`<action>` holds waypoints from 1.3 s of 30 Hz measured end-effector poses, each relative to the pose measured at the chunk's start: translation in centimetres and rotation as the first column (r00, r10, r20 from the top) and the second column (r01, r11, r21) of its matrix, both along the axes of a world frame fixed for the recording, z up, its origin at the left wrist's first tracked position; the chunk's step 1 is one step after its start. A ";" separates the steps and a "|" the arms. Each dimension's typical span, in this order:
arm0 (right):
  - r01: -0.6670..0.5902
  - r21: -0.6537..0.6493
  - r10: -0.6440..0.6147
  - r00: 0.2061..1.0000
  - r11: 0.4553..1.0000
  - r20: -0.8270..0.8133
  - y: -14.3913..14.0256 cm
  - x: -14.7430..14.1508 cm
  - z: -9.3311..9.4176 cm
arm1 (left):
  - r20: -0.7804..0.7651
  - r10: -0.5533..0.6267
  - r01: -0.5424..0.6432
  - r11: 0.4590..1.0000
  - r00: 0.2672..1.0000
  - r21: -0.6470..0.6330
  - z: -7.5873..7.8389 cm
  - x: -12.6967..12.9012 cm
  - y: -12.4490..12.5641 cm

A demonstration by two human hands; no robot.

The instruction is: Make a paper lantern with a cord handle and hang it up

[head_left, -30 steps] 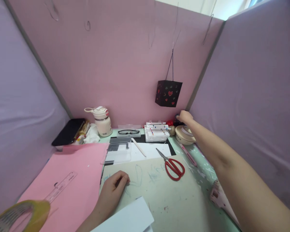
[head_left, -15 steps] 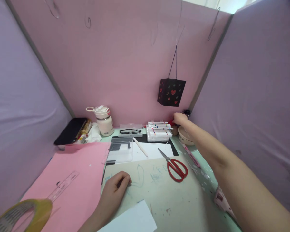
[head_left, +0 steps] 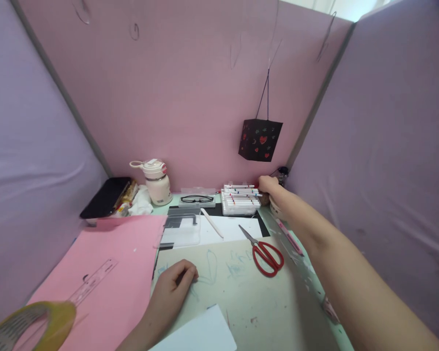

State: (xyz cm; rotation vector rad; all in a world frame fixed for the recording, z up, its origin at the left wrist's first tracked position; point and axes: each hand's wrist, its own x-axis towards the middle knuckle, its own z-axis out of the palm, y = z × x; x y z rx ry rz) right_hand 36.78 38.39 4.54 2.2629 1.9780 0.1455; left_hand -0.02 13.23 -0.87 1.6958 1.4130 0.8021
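Observation:
My left hand rests on the pale drawing board, its fingers curled into a loose fist with nothing showing in them. Just below it lies a white sheet of paper. Far back on the right, my right hand reaches down between the box of white markers and a cream bowl. Its fingers look bent and closed, but their tips and anything they hold are hidden. Red-handled scissors lie on the board with their blades apart.
A roll of yellow tape and a clear ruler lie on pink paper. Behind are a bottle, glasses, a white pen and a pink cutter. A black paper lantern hangs above.
My right hand has moved slightly left and down behind the marker box, and the red thing seen by its fingers is now mostly hidden. The left hand stays where it was.

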 end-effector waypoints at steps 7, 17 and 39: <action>0.060 0.101 -0.058 0.998 0.993 -0.015 0.2 1.5 0.7 | 0.006 -0.002 0.002 1.000 1.000 0.000 0.1 0.0 -0.1; -0.002 0.151 0.013 0.997 0.988 -0.070 -0.4 3.1 1.6 | -0.015 -0.005 0.005 0.999 1.000 0.035 0.6 0.1 0.0; -0.309 0.200 0.296 0.951 0.930 0.091 3.4 6.1 2.2 | -0.010 0.009 -0.009 1.000 1.000 0.017 0.7 0.2 0.0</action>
